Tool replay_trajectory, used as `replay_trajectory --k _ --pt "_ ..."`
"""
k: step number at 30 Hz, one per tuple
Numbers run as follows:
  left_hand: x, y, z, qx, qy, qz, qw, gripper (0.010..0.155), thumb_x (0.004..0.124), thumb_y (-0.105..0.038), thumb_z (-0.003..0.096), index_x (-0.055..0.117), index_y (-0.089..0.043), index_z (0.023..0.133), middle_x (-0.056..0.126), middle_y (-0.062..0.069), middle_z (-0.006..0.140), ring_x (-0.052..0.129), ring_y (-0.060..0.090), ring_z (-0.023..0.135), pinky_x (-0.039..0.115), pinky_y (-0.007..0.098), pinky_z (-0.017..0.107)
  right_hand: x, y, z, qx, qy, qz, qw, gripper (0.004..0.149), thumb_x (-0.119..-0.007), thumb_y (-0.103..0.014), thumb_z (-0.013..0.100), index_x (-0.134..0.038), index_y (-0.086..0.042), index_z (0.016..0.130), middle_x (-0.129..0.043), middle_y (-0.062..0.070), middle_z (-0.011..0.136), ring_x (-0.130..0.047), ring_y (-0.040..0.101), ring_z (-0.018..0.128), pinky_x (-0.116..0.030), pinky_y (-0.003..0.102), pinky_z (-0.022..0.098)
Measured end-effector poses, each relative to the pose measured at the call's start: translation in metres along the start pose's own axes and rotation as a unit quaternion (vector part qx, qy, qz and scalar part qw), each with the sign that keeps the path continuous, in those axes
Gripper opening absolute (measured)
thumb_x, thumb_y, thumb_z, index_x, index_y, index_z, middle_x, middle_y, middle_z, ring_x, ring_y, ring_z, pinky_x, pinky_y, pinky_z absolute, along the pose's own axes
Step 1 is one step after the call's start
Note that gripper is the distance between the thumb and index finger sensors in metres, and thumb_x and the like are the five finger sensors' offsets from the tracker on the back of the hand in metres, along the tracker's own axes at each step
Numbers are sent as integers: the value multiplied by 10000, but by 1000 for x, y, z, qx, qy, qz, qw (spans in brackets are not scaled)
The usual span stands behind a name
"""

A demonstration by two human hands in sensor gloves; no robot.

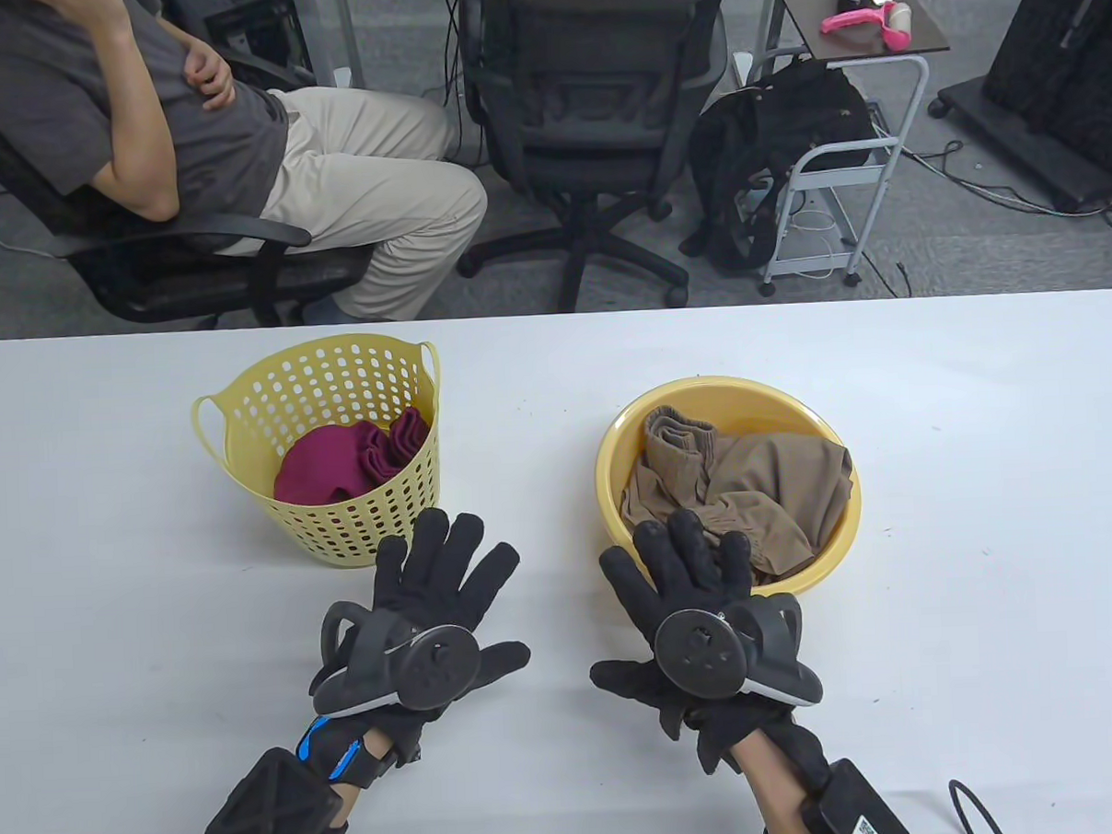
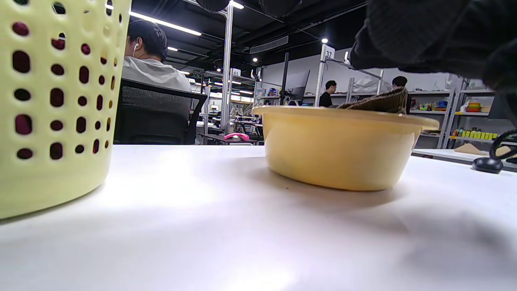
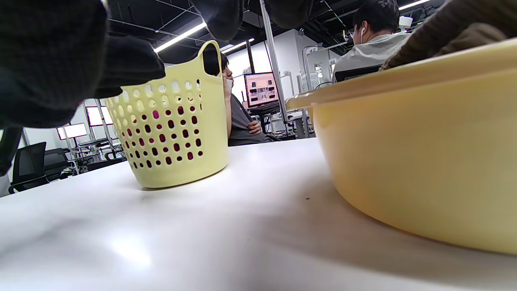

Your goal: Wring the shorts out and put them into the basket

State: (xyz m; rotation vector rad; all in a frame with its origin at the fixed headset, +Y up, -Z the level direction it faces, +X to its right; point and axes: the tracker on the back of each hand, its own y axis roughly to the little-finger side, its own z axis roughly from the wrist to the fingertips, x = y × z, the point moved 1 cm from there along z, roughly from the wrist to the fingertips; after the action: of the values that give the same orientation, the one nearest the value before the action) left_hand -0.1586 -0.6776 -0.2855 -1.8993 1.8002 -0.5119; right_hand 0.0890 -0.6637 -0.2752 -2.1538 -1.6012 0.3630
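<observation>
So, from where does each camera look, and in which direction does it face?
Table view: from above, facing the far edge; left hand and right hand spread flat, basket, basin with brown shorts.
Left wrist view: low above the table, facing the basin; glove fingers on top.
Right wrist view: equally low, facing the basket; glove top left.
Both wrist views share basket and basin.
</observation>
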Motion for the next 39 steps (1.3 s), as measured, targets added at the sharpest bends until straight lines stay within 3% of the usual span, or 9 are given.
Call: replay_trajectory --k 8,26,39 --pt "20 4 -5 1 30 11 999 908 717 -672 502 318 -223 1182 239 292 1258 232 638 1115 258 810 664 -1 -1 1 -3 -6 -2 1000 1009 -820 -725 399 -419 -155 1129 -314 275 1140 -203 563 1032 -201 809 623" --pt "21 7 -8 7 32 1 999 906 715 -673 502 316 -225 1181 244 294 1256 244 640 1114 268 811 663 0 -4 6 0 -10 8 1000 1006 -818 -726 402 -416 -159 1129 -305 274 1142 -199 565 1031 -203 811 621" --pt "20 9 -11 4 38 5 999 910 715 -671 502 315 -219 1182 246 297 1255 250 640 1113 266 812 661 35 5 29 -2 -26 24 999 1019 -826 -724 403 -406 -152 1134 -283 283 1143 -189 581 1025 -217 815 625"
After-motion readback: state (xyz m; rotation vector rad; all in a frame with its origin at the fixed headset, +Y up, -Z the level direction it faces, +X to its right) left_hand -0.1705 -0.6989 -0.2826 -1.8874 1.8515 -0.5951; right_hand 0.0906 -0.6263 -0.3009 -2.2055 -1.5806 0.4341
